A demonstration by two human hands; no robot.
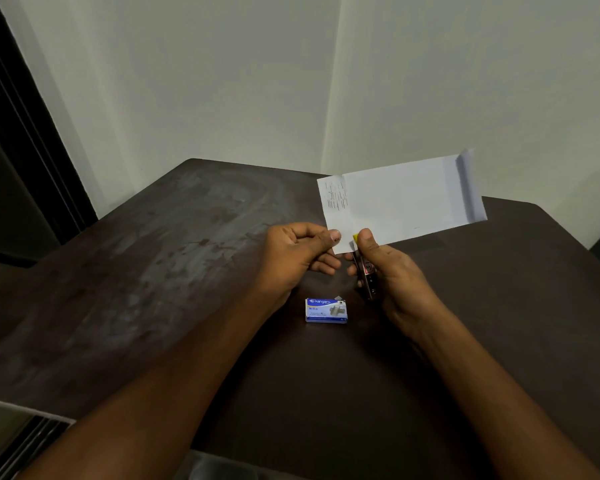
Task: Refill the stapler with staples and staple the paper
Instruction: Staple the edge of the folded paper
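Note:
A folded white paper is held up above the table, with several staples showing near its left edge. My left hand pinches its lower left corner between thumb and fingers. My right hand grips a small dark stapler with a yellow tip, its mouth set on the paper's lower edge just right of my left thumb. A blue and white staple box lies flat on the table below my hands.
The dark brown table sits in a corner of pale walls, and its far edge lies just behind the paper. A dark door frame stands at the left.

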